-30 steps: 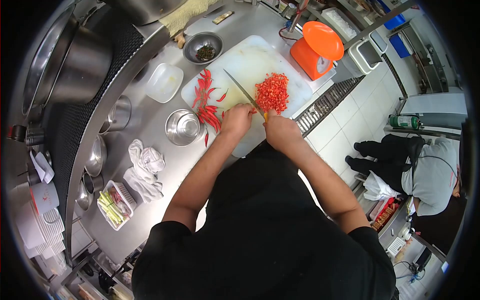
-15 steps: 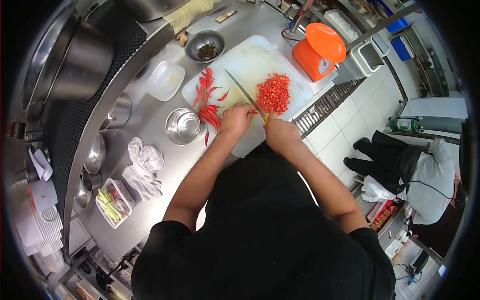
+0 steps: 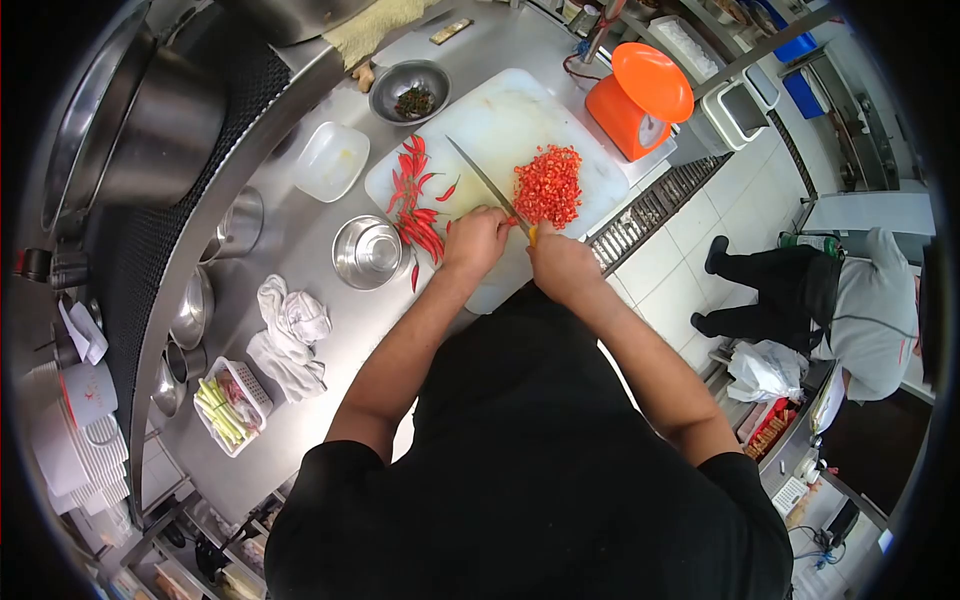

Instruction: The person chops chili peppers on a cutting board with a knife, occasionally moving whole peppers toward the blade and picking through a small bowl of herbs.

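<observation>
On a white cutting board [image 3: 590,160], my right hand [image 3: 562,262] is closed round the yellow handle of a long knife [image 3: 482,176], whose blade points up and left. Beside the blade, my left hand [image 3: 475,240] is closed on a red chili, of which only a bit shows at the fingertips. Right of the blade lies a heap of chopped red chili [image 3: 548,187]. Whole red chilies [image 3: 408,200] are piled along the board's left edge, and a single chili [image 3: 448,189] lies apart from them.
Left of the board stand a round metal bowl [image 3: 367,253] and a white dish [image 3: 332,162]. A dark bowl of herbs [image 3: 410,93] is behind. An orange scale [image 3: 628,112] stands at the right. Another person [image 3: 866,318] stands at far right.
The other person has shifted to the right and slightly up in view. The knife blade has moved very slightly left. My hands stay almost in place.
</observation>
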The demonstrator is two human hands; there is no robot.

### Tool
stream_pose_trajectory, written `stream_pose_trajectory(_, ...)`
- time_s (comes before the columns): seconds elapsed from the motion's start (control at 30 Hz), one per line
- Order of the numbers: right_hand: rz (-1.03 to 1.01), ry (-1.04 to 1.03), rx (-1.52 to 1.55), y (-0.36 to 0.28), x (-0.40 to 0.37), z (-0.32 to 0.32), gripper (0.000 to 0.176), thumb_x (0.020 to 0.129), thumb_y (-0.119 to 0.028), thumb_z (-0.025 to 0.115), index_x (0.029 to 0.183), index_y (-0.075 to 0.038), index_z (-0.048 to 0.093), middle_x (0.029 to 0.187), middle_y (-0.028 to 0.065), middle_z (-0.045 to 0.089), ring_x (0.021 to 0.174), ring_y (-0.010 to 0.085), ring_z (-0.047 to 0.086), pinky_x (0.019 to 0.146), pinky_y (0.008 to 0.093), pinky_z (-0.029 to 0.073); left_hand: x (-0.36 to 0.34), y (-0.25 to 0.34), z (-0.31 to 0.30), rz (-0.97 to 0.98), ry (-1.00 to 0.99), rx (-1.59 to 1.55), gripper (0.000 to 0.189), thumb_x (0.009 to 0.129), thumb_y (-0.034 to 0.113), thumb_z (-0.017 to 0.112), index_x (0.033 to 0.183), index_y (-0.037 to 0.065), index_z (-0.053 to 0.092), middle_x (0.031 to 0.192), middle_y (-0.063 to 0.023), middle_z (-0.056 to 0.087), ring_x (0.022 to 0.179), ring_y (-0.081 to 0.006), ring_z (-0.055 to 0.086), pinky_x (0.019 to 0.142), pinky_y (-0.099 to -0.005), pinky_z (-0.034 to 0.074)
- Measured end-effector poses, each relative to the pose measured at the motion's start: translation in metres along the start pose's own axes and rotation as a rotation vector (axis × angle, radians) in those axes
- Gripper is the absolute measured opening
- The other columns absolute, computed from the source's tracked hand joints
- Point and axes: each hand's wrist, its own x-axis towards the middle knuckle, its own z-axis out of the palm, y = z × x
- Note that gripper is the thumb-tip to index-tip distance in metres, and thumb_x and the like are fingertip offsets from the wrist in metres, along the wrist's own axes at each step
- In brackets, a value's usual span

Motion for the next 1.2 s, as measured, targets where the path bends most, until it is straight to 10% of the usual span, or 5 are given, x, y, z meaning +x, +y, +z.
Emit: stream_pose_trajectory(1.2,-0.039,0.034,-0.009,0.004,0.009,0.014,0.035,0.104,-0.027,0.059,0.113,0.006,0.052,0.092,0.0231,0.075,0.087,0.0376,0.077,0.077,0.0459,0.061,-0.004,-0.006,0.006,0.037,0.04,-0.024,0.01,0.089,0.012,0.07,0.095,0.005,0.074,0.096,-0.0149,0.072,0.089,-0.0367,0.071,0.08,-0.0476,0.057)
